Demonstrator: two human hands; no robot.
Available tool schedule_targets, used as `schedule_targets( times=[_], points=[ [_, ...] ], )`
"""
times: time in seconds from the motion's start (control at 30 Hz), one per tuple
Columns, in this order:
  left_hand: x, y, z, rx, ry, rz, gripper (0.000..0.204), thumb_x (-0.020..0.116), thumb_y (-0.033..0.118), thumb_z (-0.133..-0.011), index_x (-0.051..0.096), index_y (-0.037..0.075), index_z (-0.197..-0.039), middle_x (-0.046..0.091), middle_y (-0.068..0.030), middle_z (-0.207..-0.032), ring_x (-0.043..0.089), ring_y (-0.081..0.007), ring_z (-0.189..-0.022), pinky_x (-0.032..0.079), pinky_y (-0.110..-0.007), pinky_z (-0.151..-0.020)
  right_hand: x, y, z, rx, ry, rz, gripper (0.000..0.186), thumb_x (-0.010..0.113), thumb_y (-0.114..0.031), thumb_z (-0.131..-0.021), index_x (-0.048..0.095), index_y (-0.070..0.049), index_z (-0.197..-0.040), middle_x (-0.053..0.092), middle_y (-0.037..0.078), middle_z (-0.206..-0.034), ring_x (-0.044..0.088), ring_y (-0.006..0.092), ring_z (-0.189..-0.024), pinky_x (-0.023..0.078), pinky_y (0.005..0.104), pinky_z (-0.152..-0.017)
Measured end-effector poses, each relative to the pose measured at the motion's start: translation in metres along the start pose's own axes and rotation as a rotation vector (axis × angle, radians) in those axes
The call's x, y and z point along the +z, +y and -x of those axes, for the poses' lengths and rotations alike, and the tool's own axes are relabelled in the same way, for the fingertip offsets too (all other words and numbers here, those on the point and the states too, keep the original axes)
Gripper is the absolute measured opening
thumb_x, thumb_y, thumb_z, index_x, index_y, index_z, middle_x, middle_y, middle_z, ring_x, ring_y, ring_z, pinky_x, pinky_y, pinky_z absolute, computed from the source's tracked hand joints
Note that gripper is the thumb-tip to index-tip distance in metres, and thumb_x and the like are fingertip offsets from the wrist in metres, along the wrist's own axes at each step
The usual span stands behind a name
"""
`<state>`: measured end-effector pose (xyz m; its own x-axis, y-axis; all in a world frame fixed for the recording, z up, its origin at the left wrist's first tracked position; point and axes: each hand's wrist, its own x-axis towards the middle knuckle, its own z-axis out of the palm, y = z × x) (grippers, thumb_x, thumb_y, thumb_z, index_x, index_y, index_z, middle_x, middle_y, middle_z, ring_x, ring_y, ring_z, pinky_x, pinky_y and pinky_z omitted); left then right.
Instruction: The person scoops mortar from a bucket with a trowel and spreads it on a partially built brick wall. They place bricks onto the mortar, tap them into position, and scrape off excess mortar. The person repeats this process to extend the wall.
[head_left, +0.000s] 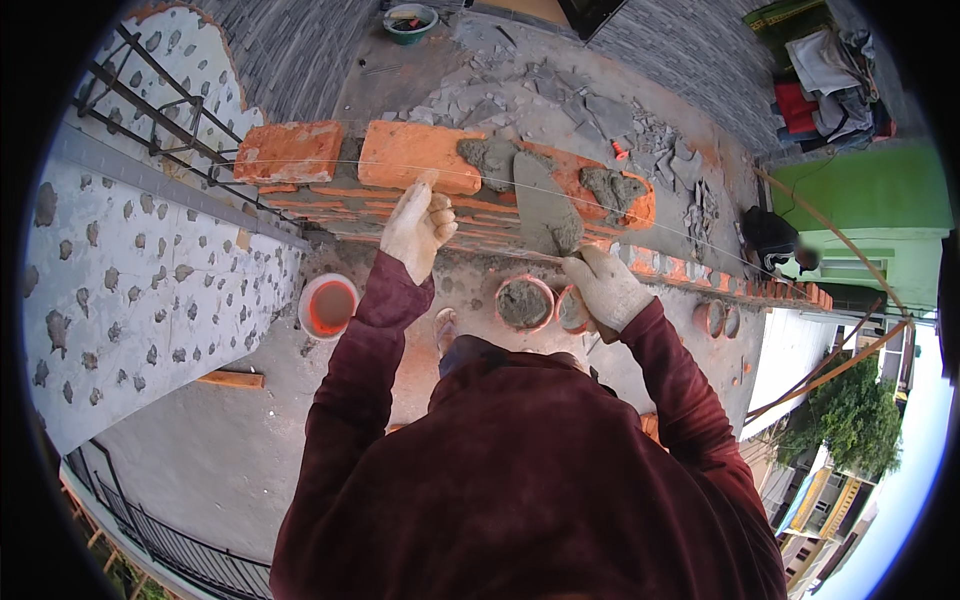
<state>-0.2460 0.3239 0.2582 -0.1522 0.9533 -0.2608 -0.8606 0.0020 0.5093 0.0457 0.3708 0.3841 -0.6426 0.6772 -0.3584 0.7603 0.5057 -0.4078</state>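
Note:
My left hand [418, 226], in a pale work glove, is closed, with its thumb and fingertip pinched at a thin string line [335, 161] in front of an orange brick [415, 155]. My right hand [610, 287], gloved too, grips a trowel [545, 203] by its handle. Grey mortar smears the trowel's blade, which lies over the wall top. Mortar [487, 162] sits in lumps on the bricks beside the blade, and another lump [612, 190] lies at the right. Farther left, a second brick [288, 152] rests on the same brick wall [470, 222].
Below the wall stand a bucket of mortar [524, 303], another bucket partly behind my right hand, and a white bucket with an orange inside [329, 306]. Rebar [150, 100] juts out at the left. Rubble [590, 105] covers the floor beyond. Another person [768, 240] bends by the wall's far right.

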Motion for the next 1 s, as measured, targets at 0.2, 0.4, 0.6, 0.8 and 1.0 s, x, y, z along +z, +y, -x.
schedule_targets(
  times=[0.2, 0.4, 0.6, 0.8, 1.0],
  points=[
    [0.004, -0.002, -0.001, 0.02, -0.022, 0.018, 0.047, 0.051, 0.034, -0.111, 0.046, 0.007, -0.15, 0.059, -0.0019, -0.102, 0.057, -0.0124, -0.086, 0.048, -0.03, -0.075, 0.008, -0.031, -0.065, 0.136, -0.003, -0.159, 0.049, 0.045, -0.039, -0.104, 0.059, 0.007, -0.111, 0.065, 0.032, -0.111, 0.063, 0.0492, -0.109, 0.049, 0.054, -0.093],
    [-0.01, -0.014, 0.009, -0.031, 0.052, 0.07, 0.049, 0.053, 0.032, -0.111, 0.045, 0.006, -0.151, 0.06, -0.0038, -0.098, 0.057, -0.0146, -0.082, 0.048, -0.031, -0.072, -0.003, -0.005, -0.029, 0.203, -0.019, -0.172, 0.047, 0.048, -0.039, -0.103, 0.059, 0.005, -0.113, 0.068, 0.026, -0.098, 0.068, 0.037, -0.093, 0.053, 0.0472, -0.086],
    [-0.041, -0.036, 0.032, -0.084, 0.097, 0.047, 0.047, 0.056, 0.035, -0.109, 0.052, 0.008, -0.146, 0.059, -0.0022, -0.102, 0.059, -0.0137, -0.086, 0.05, -0.03, -0.076, 0.005, -0.007, -0.007, 0.535, 0.031, -0.927, 0.041, 0.051, -0.038, -0.106, 0.062, 0.001, -0.101, 0.065, 0.011, -0.076, 0.063, 0.0218, -0.064, 0.051, 0.038, -0.059],
    [-0.06, -0.061, 0.039, -0.185, 0.116, -0.044, 0.044, 0.058, 0.036, -0.107, 0.057, 0.009, -0.141, 0.06, -0.0021, -0.102, 0.06, -0.0137, -0.087, 0.05, -0.03, -0.077, 0.015, -0.052, -0.072, 0.373, -0.061, -1.082, 0.034, 0.05, -0.038, -0.108, 0.054, -0.006, -0.098, 0.058, 0.008, -0.067, 0.055, 0.018, -0.05, 0.05, 0.0341, -0.043],
    [-0.094, -0.089, 0.062, -0.278, 0.25, -0.038, 0.036, 0.06, 0.032, -0.107, 0.061, 0.01, -0.135, 0.063, -0.0039, -0.097, 0.062, -0.0143, -0.08, 0.051, -0.029, -0.069, 0.019, 0.026, -0.016, 0.317, -0.068, -0.476, 0.029, 0.054, -0.03, -0.104, 0.058, -0.001, -0.103, 0.063, 0.012, -0.081, 0.061, 0.0218, -0.058, 0.052, 0.0351, -0.056]
  ],
)
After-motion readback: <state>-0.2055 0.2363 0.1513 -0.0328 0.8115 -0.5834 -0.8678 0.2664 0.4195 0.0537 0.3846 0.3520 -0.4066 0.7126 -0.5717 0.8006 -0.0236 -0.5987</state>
